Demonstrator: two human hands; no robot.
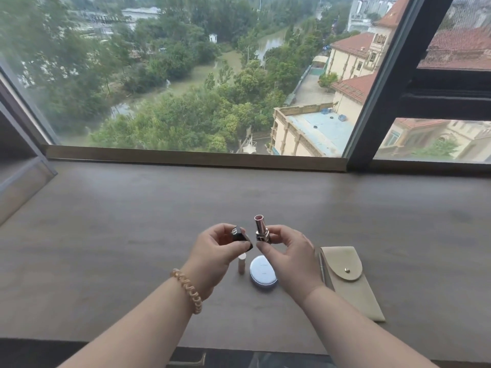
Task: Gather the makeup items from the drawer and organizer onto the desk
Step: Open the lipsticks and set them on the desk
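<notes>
Head view, looking down past both forearms. Right hand (289, 258) pinching the shiny silver-and-black lipstick tube (261, 232) by its base, grip closed on it. Holding it upright, long axis near vertical, the rosy bullet end exposed and pointing up. Left hand (212, 251) curling thumb and fingers round the faceted glossy black lipstick cap (240, 239), grip closed on that. Tilting the cap, closed end up and left, mouth end down and right toward the tube and partly hidden by a fingertip.

Hovering both pieces just above the round pale-blue compact (263, 273), cap just left of the tube, close beside it, apparently not touching.

Judging recapping as the likely next need: swinging the cap's mouth round until lining up with the upright tube, then sliding it down over the tip, left hand already sitting nearest for that.

Lying just left of the compact, a small cream cylindrical tube (241, 264), pointing away from the body. Lying well right of the compact, a beige suede pouch with a metal snap (350, 280), a slim silver stick (322, 266) hugging its left edge. All three resting on the grey-brown wooden counter (132, 221).
</notes>
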